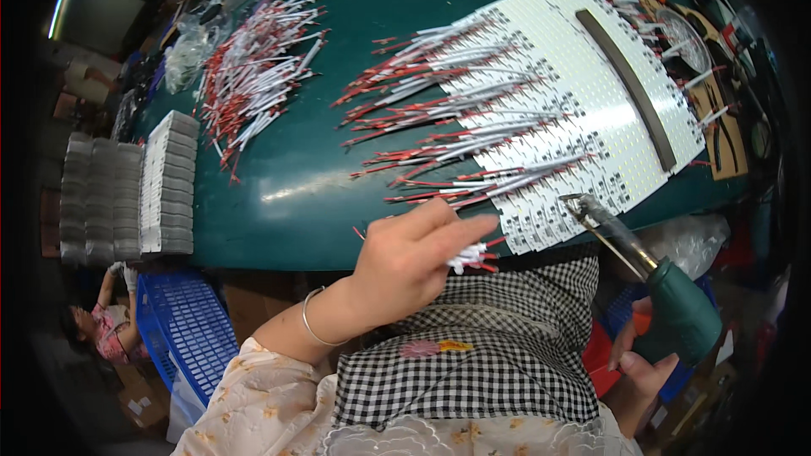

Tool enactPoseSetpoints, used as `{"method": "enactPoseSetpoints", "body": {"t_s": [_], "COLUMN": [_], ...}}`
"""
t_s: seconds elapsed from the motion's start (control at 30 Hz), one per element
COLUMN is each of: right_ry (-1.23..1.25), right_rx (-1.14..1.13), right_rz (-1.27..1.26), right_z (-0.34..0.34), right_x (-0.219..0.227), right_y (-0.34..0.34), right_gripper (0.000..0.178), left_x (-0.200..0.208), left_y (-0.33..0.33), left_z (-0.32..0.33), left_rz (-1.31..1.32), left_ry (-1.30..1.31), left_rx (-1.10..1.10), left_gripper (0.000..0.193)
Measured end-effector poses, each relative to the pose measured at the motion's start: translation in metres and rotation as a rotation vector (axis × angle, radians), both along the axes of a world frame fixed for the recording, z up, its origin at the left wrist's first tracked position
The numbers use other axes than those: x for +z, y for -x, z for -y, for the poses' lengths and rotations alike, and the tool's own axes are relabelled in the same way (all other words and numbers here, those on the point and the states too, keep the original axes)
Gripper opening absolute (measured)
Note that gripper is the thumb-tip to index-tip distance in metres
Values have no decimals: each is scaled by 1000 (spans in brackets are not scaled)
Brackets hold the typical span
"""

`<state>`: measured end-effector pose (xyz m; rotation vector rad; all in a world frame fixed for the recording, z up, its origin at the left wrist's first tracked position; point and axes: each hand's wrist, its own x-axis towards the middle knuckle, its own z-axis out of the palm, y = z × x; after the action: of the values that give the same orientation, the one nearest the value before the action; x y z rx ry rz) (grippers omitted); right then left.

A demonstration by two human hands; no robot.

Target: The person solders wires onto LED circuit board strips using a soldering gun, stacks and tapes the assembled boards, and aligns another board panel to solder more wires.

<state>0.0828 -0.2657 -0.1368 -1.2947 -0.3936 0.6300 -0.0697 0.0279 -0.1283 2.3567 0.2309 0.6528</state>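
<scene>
My left hand (404,255) is closed around a small bundle of short white wires (470,260) with red ends, over the table's front edge. Its forefinger points toward the near corner of a white panel of circuit boards (564,13). Rows of white and red wires (422,110) stick out leftward from that panel. In my right hand (642,365) is a soldering gun (683,314) with a green grip. Its tip is over the panel's near part; whether it touches cannot be told. A dark curved bar (631,89) lies across the panel.
A loose pile of white and red wires (258,67) lies on the green table (296,224) at the left. Stacked boards (169,190) stand at its left edge, above a blue basket (187,325). Pliers (723,139) lie at the far right. Another person (114,329) is at lower left.
</scene>
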Motion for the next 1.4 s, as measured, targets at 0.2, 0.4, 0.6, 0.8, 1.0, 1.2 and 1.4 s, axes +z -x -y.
{"method": "enactPoseSetpoints", "body": {"t_s": [0.2, 0.4, 0.6, 0.8, 1.0, 1.2, 1.4], "right_ry": [103, 129, 93, 229, 280, 362, 262], "right_rx": [-36, -15, -4, -87, -37, -58, 68], "right_rz": [-105, -117, -227, -283, -316, -341, -234], "right_z": [10, 18, 11, -10, -13, -18, -6], "right_x": [-2, -6, 0, 10, 7, 6, -11], "right_y": [16, 17, 18, 25, 26, 29, 27], "right_gripper": [67, 70, 70, 61, 56, 52, 64], "left_x": [-24, -29, -37, -36, -37, -36, -38], "left_y": [-11, -9, -14, -17, -18, -17, -17], "left_z": [13, 11, 12, 16, 16, 16, 16], "left_rz": [-43, -52, -42, -73, -59, -94, -103], "left_ry": [-98, -181, -177, -161, -133, -120, -120], "left_rx": [-82, -138, -111, -55, -42, -34, -37], "left_gripper": [58, 56, 51, 48, 47, 47, 48]}}
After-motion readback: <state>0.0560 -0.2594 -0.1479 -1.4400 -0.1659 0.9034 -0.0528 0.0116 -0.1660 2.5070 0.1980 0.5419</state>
